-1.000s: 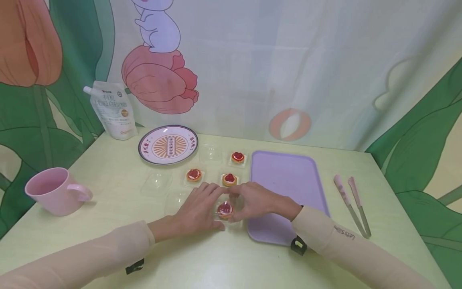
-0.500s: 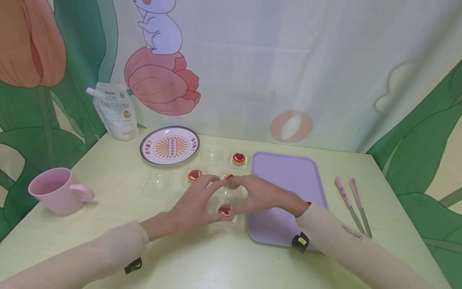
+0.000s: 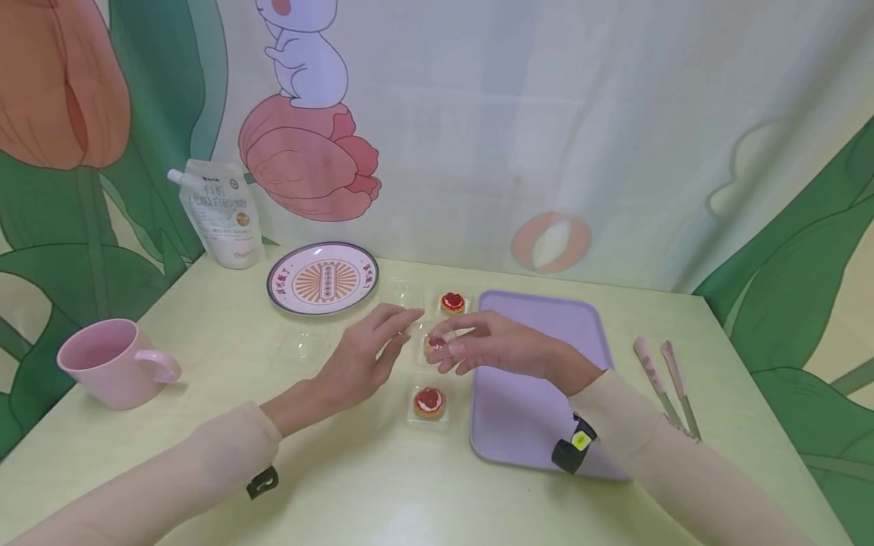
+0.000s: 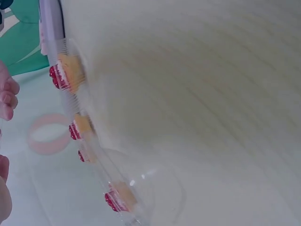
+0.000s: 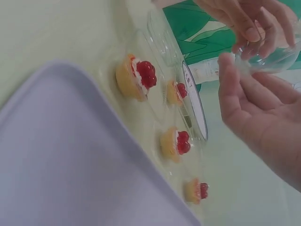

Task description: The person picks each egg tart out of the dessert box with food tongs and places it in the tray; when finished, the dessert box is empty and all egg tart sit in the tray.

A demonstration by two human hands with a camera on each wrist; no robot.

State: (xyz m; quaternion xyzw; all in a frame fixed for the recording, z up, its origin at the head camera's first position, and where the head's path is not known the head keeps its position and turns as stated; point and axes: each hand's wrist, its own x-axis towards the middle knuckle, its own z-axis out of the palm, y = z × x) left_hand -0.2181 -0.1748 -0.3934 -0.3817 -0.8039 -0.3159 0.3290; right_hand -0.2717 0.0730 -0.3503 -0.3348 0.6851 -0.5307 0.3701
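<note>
In the right wrist view a clear plastic domed lid point(image 5: 278, 61) is raised between my two hands. My right hand point(image 3: 501, 341) pinches it at the fingertips, above the middle tart point(image 3: 433, 346). From the other side the thumb and fingers of my left hand point(image 3: 369, 350) grip its edge. Below them the front fruit tart point(image 3: 429, 402), with red topping and white cream, sits uncovered on a clear square base point(image 3: 413, 417). A back tart point(image 3: 452, 302) stands behind. Another tart point(image 5: 176, 91), hidden by my left hand in the head view, shows in the right wrist view.
A purple tray point(image 3: 539, 425) lies to the right, with two pink-handled utensils point(image 3: 652, 371) beyond it. More clear lids point(image 3: 300, 347) lie at the left of the tarts. A patterned plate point(image 3: 323, 278), a pink mug point(image 3: 112, 364) and a white pouch point(image 3: 221, 216) stand farther left.
Both hands have lifted the clear lid off the front tart and moved up and away from it, toward the back. The front tart is now fully in view.
</note>
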